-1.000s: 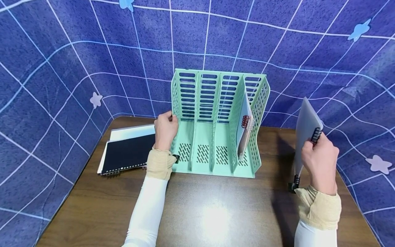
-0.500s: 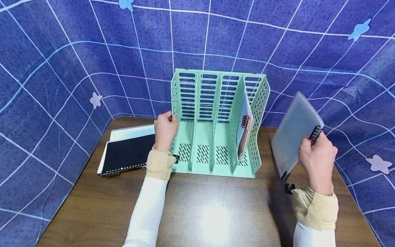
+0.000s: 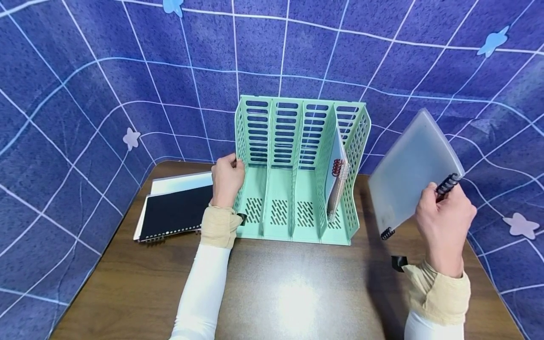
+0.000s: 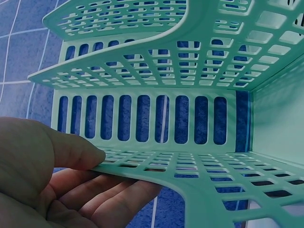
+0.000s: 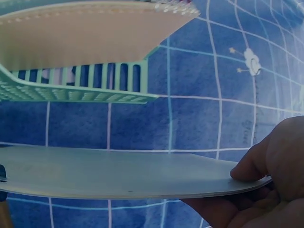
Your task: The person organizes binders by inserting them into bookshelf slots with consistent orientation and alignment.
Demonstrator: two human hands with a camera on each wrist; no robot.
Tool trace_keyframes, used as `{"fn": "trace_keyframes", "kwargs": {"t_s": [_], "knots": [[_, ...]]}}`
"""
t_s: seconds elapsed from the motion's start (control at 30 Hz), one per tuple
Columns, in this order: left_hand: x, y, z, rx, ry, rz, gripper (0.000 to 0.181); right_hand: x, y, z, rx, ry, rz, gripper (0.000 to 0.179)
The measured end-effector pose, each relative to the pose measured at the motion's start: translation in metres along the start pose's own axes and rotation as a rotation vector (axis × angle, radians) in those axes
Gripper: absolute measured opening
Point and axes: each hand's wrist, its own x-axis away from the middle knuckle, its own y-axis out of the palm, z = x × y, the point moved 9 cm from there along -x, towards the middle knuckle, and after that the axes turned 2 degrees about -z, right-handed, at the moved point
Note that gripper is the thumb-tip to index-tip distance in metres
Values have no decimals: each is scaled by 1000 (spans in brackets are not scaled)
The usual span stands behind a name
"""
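High head view, wrist close-ups, rack (image 3: pixel 305 186) throughout.

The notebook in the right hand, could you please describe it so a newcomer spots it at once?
On the brown table, find the green four-compartment rack and look to its right. There the right hand grips a notebook with a frosted, pale cover and black coils. Only this notebook is held; the black notebook lies left of the rack.

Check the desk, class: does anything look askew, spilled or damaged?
Nothing visibly spilled or damaged. Left of the rack, though, the black notebook only partly covers a paler notebook; their edges don't line up, so they look untidy.
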Motion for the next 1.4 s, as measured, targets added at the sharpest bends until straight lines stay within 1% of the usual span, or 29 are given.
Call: {"fn": "trace_keyframes", "kwargs": {"t_s": [0.27, 0.5, 0.73, 0.8, 1.0, 1.13, 1.3, 1.4], "knots": [[0, 0, 0, -4, 5, 2, 24, 7, -17, -13, -55, -3, 43, 27], [-1, 1, -2, -1, -3, 2, 25, 11, -32, -23, -111, 15, 85, 25], [0, 1, -2, 8, -8, -2, 25, 17, -46, -34, -159, 32, 111, 29], [1, 0, -2, 10, -11, -1, 25, 18, -49, -36, -171, 28, 119, 30], [1, 0, -2, 2, -14, -3, 24, 21, -53, -40, -193, -28, 129, 31], [1, 0, -2, 2, -19, -4, 24, 22, -53, -42, -215, -32, 121, 30], [1, 0, 0, -2, -10, 3, 25, 23, -57, -46, -210, -11, 130, 32], [1, 0, 1, -6, -1, 8, 27, 25, -61, -50, -223, 18, 140, 34]]}}
